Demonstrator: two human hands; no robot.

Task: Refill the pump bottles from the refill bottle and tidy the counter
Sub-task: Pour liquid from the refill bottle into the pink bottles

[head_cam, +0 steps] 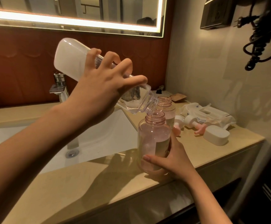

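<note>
Far left: the sink (99, 136) is set into the counter (83, 183), with the tap (59, 88) behind it.

Your left hand (99, 94) grips the refill bottle (73, 59) from above. The fingers (109, 60) are spread and curled over its clear lower body, and the thumb side is hidden beneath. The bottle is tilted steeply, with the frosted base up and to the left and the open mouth down and to the right. Clear liquid is pooled at the shoulder (no stream can be made out).

The mouth sits right at the open neck of the pump bottle (154, 136), touching it or just above; you cannot tell which. This bottle is pink-tinted, upright and uncapped, near the counter's front edge. It is unclear whether its base rests on the counter.

Your right hand (168, 160) holds the pump bottle low down. The thumb (149, 158) lies across the front and the other fingers wrap round the back, out of sight.

Behind it, a second bottle (167, 107) stands open on the counter. To the right of that, two pump heads (189, 123) lie on their sides. A wipes pack (207, 114) sits just behind them, and a white case (216, 135) is nearest the counter's end. A dark coiled cord (260, 38) hangs on the wall at upper right.
</note>
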